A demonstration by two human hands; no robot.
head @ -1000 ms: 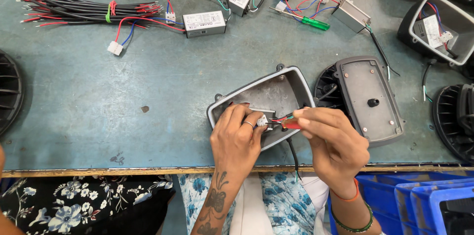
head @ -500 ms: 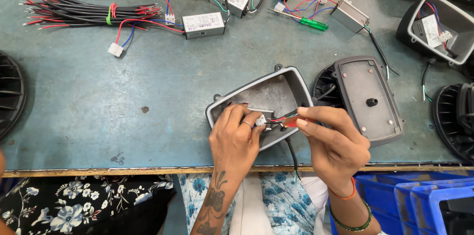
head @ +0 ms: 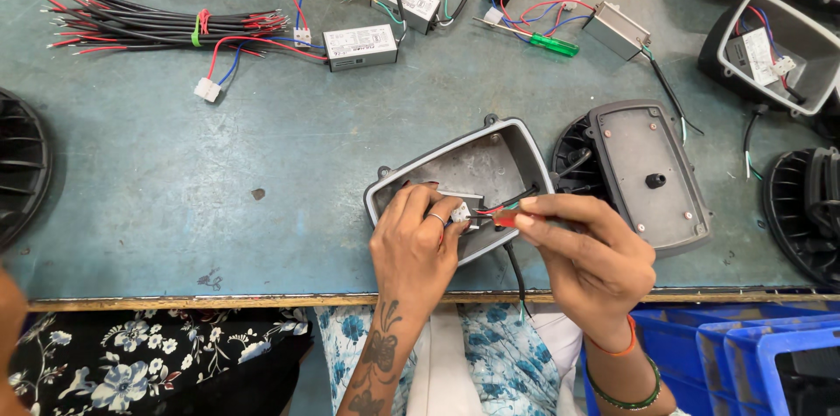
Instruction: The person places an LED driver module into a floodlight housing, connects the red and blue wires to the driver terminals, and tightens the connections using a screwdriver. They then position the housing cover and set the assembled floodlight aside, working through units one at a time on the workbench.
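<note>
Holding a small white connector block between thumb and fingertips, the left hand rests over the near rim of a grey open housing just below the middle of the frame. The right hand is closed in a pinch grip on a red-handled screwdriver, whose long axis runs nearly level from right to left, its tip pointing left at the block; the tip seems to touch it, though fingers hide the contact. The block thus lies directly left of the right grip, nearer the left hand, which already encloses it. Red and black wires run from the block toward the housing's right wall, and a black cable drops over the surface edge toward the person's lap. To the right of the housing lies a grey cover plate, flat, set on a black finned body. A bundle of red and black wires lies in the upper left, and a green-handled screwdriver near the top centre.
</note>
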